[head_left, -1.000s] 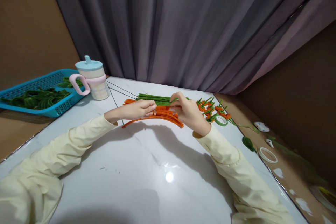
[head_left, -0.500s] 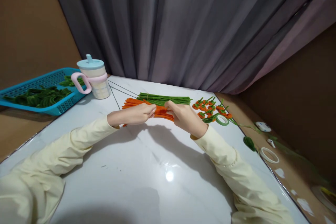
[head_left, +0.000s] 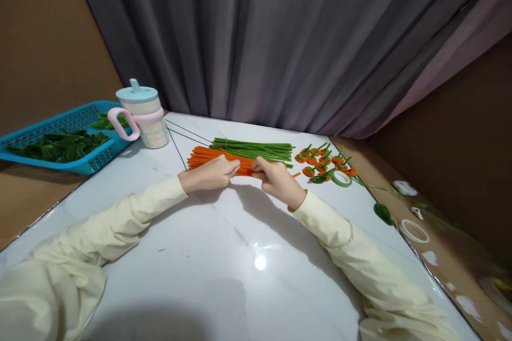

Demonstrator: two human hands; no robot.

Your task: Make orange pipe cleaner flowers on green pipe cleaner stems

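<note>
Both hands meet mid-frame: left hand, right hand pinched on orange stems bundle. Keep your grip even, ends aligned, clear of green stems.

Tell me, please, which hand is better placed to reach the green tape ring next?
The right hand, probably: it rests on the orange stems just beside the tape ring, while the left hand lies farther away, across the bundle.

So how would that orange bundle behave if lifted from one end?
The orange bundle is many thin, fuzzy stems lying loose, so it would probably sag and fan apart. It looks light. The left hand and right hand both pinch it near the middle, which suggests it bends easily.
</note>
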